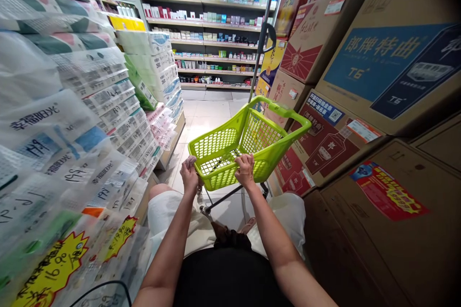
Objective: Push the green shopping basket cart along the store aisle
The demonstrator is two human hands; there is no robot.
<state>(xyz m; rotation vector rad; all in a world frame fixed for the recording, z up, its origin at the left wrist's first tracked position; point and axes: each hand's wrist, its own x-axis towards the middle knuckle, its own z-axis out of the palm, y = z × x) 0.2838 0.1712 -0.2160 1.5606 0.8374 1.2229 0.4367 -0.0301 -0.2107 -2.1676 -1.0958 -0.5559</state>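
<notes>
A lime-green plastic shopping cart [223, 183] stands in front of me, turned at an angle, its slatted basket holding no goods that I can see. My left hand [189, 177] is closed at the basket's near left corner, with a crumpled greyish-pink cloth [190, 160] showing at its fingers. The near rim of the basket is in the grip of my right hand [245, 171], whose fingers curl over the edge. Beyond the basket rises the cart's green handle [284, 111]. Below it are a grey metal frame and wheels, partly hidden by my legs.
Tall stacks of wrapped tissue packs [104, 86] line the left side. Cardboard cartons [389, 168] are piled close on the right. Behind the cart a tall pole with a dark grip [267, 38] leans upright. Shelves of small boxes [205, 24] close off the tiled aisle.
</notes>
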